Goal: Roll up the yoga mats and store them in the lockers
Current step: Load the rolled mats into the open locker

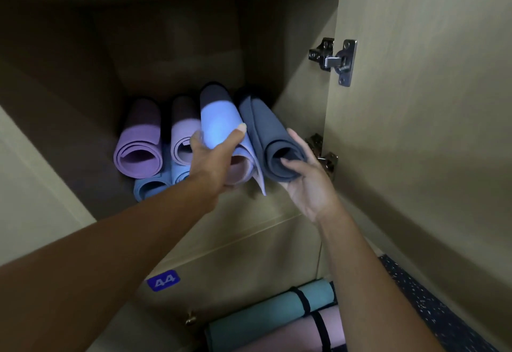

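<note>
Strapped teal mat [266,310] and pink mat [288,336], two rolls, lie lowest in view beneath the open locker [171,47]. Inside it I count six rolled mats, long axes running front to back, open ends facing out. Left hand [213,158] curls its fingers over the light blue mat [219,122], whose loose flap hangs down. Right hand [304,177] cups the dark blue mat [274,141] from below, thumb tucked into its core. Both rolls probably need pushing straight back; each hand is already touching its own.
</note>
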`<state>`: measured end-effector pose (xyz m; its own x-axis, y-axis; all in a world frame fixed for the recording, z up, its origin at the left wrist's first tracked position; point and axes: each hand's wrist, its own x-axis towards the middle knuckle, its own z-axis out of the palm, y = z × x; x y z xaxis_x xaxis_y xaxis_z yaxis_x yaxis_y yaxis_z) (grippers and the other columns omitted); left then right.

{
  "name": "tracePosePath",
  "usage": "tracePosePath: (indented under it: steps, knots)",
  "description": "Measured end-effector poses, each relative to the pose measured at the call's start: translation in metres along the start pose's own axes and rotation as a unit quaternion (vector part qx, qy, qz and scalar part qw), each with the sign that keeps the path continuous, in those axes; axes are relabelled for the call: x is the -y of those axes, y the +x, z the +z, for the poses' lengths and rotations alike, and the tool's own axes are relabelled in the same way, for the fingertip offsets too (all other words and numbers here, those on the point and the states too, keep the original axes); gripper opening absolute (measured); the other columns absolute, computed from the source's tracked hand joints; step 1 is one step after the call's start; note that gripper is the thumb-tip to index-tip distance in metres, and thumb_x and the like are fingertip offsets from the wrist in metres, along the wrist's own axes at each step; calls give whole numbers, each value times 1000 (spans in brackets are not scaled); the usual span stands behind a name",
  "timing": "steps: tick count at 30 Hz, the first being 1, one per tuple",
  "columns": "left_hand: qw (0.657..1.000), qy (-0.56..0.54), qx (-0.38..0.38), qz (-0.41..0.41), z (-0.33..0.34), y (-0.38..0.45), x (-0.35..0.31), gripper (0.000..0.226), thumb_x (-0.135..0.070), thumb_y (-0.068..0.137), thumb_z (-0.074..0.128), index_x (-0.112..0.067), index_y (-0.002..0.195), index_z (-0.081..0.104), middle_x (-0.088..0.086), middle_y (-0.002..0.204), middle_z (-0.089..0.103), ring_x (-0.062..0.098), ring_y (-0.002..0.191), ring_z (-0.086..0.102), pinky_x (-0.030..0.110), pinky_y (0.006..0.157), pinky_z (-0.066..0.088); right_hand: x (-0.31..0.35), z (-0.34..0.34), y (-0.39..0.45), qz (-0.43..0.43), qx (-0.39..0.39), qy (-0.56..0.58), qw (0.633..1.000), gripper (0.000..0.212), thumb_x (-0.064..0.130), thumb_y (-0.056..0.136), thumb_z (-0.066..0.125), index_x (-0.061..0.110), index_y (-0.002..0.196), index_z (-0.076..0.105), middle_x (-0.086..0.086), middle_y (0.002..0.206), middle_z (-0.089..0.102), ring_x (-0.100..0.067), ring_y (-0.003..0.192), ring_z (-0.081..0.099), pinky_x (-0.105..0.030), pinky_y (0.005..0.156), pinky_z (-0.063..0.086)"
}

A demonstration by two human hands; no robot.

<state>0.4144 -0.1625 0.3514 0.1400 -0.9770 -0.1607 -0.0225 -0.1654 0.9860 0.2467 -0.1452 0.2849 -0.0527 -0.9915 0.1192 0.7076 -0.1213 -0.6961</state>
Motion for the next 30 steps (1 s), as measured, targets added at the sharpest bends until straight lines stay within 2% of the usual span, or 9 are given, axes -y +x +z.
tracePosePath:
  steps: [4, 6, 9, 15, 20, 23, 25, 28, 30]
  knots:
    - [998, 27, 39, 29, 2, 12, 2, 102, -60, 81, 77, -43, 159, 14, -10, 151, 34, 27, 127, 52, 55, 95, 56, -13, -8, 14, -7, -44, -50, 998, 74, -20, 93, 44, 20, 155, 38, -12, 144, 57, -28, 129, 59, -38, 98, 56]
    - [998, 39, 31, 42, 6, 18, 3, 102, -62, 79, 78, -42, 159, 16, -7, 151, 36, 27, 128, 51, 55, 97, 54, -23, -10, 14, -19, -95, -166, 981, 72, -6, 93, 62, 20, 155, 36, -9, 145, 56, -23, 131, 57, -42, 107, 51]
    - [996, 69, 15, 51, 12, 24, 5, 112, -74, 65, 78, -43, 157, 22, -2, 153, 41, 30, 129, 51, 54, 102, 51, -31, -13, 13, -51, -196, -352, 914, 78, 28, 71, 86, 19, 140, 50, -6, 137, 56, -21, 123, 59, -47, 110, 48]
    - [995, 82, 40, 47, 15, 29, 22, 107, -73, 77, 71, -41, 160, 13, -3, 162, 31, 34, 136, 46, 54, 107, 47, -30, 5, -16, -199, -352, -452, 795, 51, 19, 82, 85, 17, 119, 50, 3, 118, 49, -20, 102, 59, -23, 77, 46]
    - [994, 71, 80, 1, 14, 29, 30, 112, -86, 67, 59, -47, 159, 8, -9, 166, 23, 31, 145, 38, 56, 112, 42, -58, 15, -37, -291, -341, -473, 758, 43, 30, 89, 78, 14, 120, 54, -4, 127, 44, -24, 110, 56, -40, 90, 54]
    - [995, 56, 81, -8, 16, 26, 28, 86, -76, 90, 50, -43, 160, 12, -10, 162, 27, 32, 141, 42, 54, 110, 44, -64, 10, -39, -296, -333, -622, 644, 49, 47, 87, 76, 10, 117, 65, -13, 135, 47, -31, 123, 43, -44, 97, 46]
    - [995, 59, 78, -5, 16, 25, 26, 76, -72, 96, 42, -42, 160, 16, -8, 162, 29, 32, 141, 43, 54, 112, 42, -64, 11, -36, -288, -335, -670, 597, 58, 48, 81, 80, 8, 120, 66, -13, 131, 52, -30, 118, 42, -44, 95, 43]
    - [994, 80, 78, 18, 10, 21, 23, 66, -68, 99, 37, -38, 157, 29, -5, 160, 36, 30, 140, 44, 54, 113, 40, -66, 13, -28, -258, -320, -666, 622, 64, 43, 75, 87, 5, 121, 64, -12, 116, 63, -31, 112, 50, -47, 94, 46]
    - [990, 114, 65, 59, 5, 22, 25, 51, -63, 102, 39, -29, 135, 56, 1, 142, 55, 30, 128, 54, 48, 110, 43, -67, 12, -21, -244, -313, -639, 659, 57, 40, 74, 88, 4, 111, 63, -11, 106, 66, -31, 108, 53, -45, 94, 46]
